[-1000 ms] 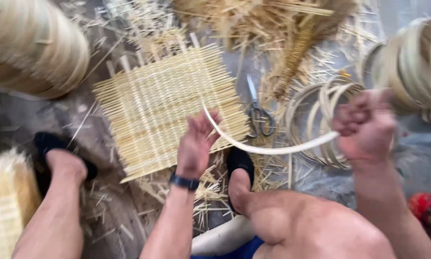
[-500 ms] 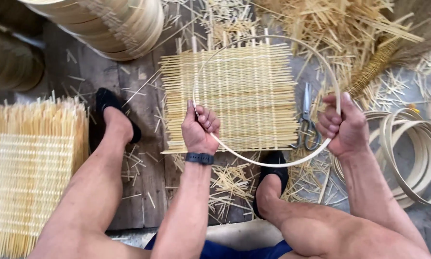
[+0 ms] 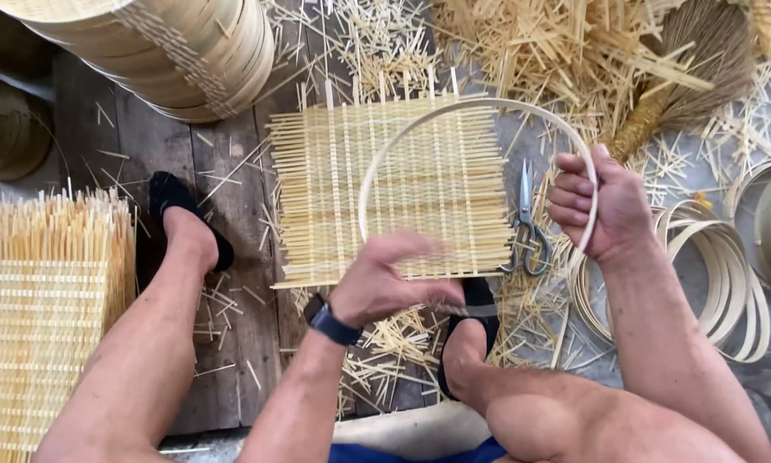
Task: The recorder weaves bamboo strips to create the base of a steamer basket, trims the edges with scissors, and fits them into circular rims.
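Dark plank floor [image 3: 154, 163], strewn with bamboo offcuts. Square woven mat [image 3: 385, 193] at centre, between feet. Since half second ago: bamboo hoop [image 3: 480, 103] raised over mat, right hand [image 3: 596, 206] clenched on its right side; left hand [image 3: 385, 279] released, blurred, fingers loosely open. Scissors [image 3: 527, 227] at mat's right edge.

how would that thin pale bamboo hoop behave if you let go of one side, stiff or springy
Probably springy: the thin pale bamboo hoop is a slim strip bent round, pinched by the right hand. Likely light, as one hand holds it above the square woven bamboo mat.
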